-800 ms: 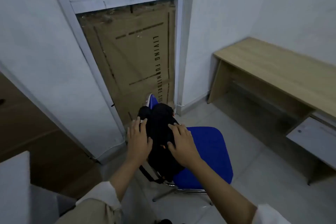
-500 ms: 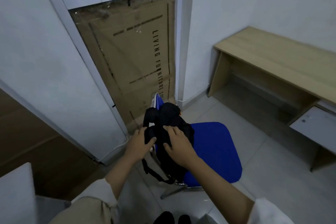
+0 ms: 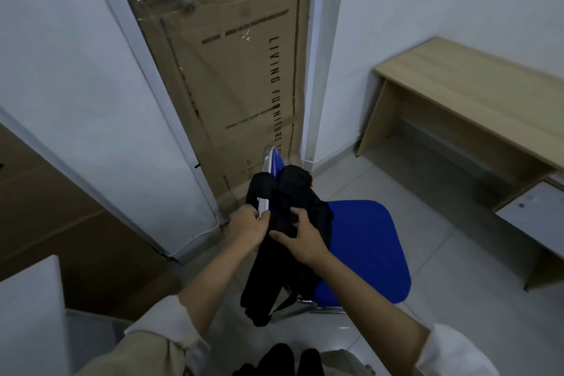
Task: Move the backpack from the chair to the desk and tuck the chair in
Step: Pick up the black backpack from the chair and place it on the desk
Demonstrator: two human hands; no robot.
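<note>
A black backpack (image 3: pixel 287 192) hangs over the backrest of a blue chair (image 3: pixel 363 241) in the middle of the view. My left hand (image 3: pixel 247 227) is closed around the backpack's left strap beside the chair's metal back frame. My right hand (image 3: pixel 300 239) grips the black fabric just to the right of it. The lower part of the backpack dangles behind the seat, with a loose strap below. A light wooden desk (image 3: pixel 470 82) stands against the wall at the right, apart from the chair.
A large cardboard box (image 3: pixel 225 94) fills the doorway behind the chair. A grey drawer unit (image 3: pixel 531 214) sits under the desk's right end. A white panel (image 3: pixel 27 314) stands at lower left. Pale tile floor lies between chair and desk.
Both hands went from resting flat on the backpack's top to gripping its straps and fabric. The backpack has bunched and lifted a little on the backrest; my view has moved closer.
</note>
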